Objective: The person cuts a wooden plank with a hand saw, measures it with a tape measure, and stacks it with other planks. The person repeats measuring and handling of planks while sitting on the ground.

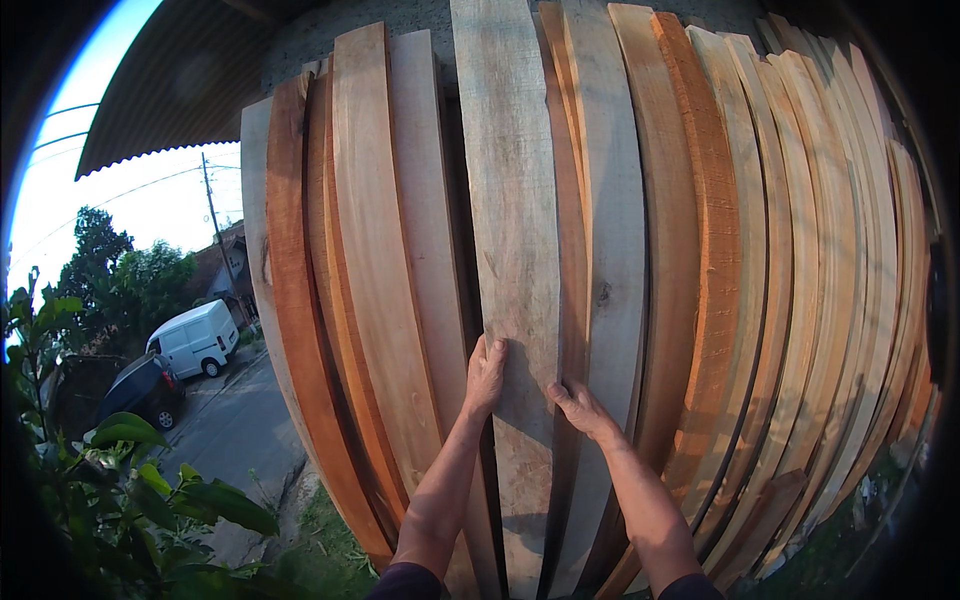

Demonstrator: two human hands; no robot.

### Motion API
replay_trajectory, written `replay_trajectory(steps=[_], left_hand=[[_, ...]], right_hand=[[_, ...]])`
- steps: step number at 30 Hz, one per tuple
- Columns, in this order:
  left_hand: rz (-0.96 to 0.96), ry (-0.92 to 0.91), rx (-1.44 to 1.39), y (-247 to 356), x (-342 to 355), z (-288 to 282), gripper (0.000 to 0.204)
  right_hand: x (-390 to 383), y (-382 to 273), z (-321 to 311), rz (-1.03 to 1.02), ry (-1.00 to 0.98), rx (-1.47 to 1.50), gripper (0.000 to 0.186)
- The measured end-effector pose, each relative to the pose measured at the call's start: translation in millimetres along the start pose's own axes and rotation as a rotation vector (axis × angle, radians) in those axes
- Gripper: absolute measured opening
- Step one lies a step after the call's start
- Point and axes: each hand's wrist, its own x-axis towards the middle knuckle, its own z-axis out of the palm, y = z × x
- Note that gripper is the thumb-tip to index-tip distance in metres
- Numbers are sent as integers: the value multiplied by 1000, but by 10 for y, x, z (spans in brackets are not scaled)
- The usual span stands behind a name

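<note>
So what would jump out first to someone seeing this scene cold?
A wall of tall wooden planks stands on end, filling the middle and right. At centre, the left hand and right hand grip the edges of one grey plank. Far left, a white van is parked by the road.

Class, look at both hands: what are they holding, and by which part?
Both hold the grey plank by its long edges: left hand on its left edge, right hand on its right edge.

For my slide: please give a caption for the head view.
Both hands grip a pale plank among leaning boards.
</note>
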Motion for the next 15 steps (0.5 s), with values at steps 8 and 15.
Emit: replay_trajectory(steps=[8,15], left_hand=[[-38,-51,-33,-1,-90,5,85],[-18,26,70,271,-538,-66,105]], right_hand=[[-156,-80,-15,5,29,-62,95],[-896,35,234,214,19,104,111]])
